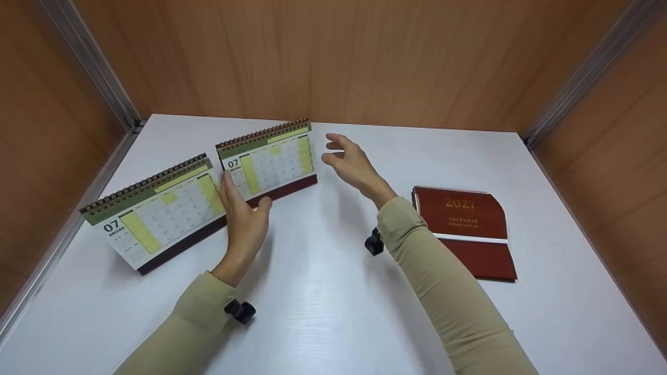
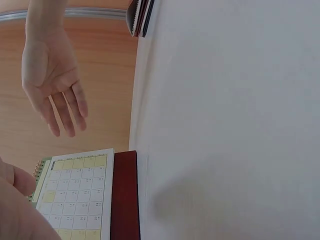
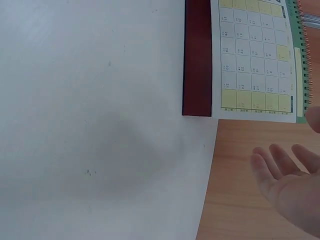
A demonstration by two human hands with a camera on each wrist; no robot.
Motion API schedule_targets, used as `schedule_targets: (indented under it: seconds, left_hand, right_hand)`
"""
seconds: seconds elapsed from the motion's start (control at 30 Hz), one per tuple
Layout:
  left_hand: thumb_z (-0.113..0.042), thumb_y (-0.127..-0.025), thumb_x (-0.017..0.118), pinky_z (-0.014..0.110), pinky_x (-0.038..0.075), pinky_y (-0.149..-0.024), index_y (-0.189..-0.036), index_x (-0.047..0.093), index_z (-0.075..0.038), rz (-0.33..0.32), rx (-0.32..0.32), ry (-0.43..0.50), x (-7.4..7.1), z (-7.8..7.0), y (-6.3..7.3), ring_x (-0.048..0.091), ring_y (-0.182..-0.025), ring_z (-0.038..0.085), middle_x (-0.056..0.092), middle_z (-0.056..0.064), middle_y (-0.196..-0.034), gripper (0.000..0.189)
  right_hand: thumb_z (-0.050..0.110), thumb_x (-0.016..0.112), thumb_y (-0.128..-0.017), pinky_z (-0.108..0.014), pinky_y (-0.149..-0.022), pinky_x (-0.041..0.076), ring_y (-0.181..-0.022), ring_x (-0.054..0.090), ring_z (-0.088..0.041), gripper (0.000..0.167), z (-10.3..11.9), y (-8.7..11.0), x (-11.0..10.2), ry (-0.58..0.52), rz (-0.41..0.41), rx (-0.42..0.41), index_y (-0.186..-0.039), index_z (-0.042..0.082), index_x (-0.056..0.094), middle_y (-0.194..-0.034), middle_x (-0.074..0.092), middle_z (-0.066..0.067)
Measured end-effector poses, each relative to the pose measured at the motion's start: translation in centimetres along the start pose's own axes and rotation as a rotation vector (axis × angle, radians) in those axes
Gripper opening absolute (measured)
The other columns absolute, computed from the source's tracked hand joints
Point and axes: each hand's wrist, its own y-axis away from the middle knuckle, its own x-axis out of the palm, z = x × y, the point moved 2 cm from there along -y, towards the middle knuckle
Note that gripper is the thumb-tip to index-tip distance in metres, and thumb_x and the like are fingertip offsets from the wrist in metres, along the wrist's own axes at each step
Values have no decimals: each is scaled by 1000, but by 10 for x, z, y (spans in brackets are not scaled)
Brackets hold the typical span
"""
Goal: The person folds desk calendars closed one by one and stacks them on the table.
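Observation:
Two desk calendars, both showing 07, stand tent-like on the white table. The left calendar (image 1: 174, 211) has a dark base strip; the right calendar (image 1: 279, 164) has a dark red one. My left hand (image 1: 244, 226) is at the gap between them, fingers extended near the right calendar's left edge and thumb spread before its lower part. Just off that calendar's right edge is my right hand (image 1: 351, 162), fingers loosely bent with nothing in them. In the right wrist view the right hand (image 3: 295, 195) lies apart from the calendar (image 3: 252, 60), palm facing it.
A dark red calendar (image 1: 461, 213) marked 2027 sits on the right side of the white table (image 1: 307, 312). Wooden panels (image 1: 323, 57) with metal corner strips enclose the back and sides. A small black device (image 1: 239, 311) is worn at each wrist.

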Motion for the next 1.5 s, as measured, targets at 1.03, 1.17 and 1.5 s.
schedule_targets:
  seconds: [1.03,1.17,1.5]
  left_hand:
    - [-32,-109,46,40,-8,-131,-167,-22,-20,3,-106,115,4,9,-6,-21,-160,16,-25,1,-175,90]
    - [-33,-109,46,42,-7,-131,-167,-21,-20,-2,-111,96,5,9,-6,-20,-161,18,-24,2,-176,90]
    - [-34,-110,44,42,-8,-131,-167,-22,-21,5,-108,91,5,8,-6,-21,-161,17,-24,0,-176,88]
  right_hand:
    - [32,50,-108,-54,-127,27,-138,49,-22,66,1,-12,38,-214,96,19,-169,22,28,-148,51,-6]
    - [36,49,-107,-56,-127,25,-140,47,-24,64,1,-12,36,-204,94,24,-168,24,32,-145,54,-6]
    - [38,37,-112,-53,-129,23,-154,34,-24,58,9,-16,30,-267,120,-22,-165,16,38,-157,49,-5]
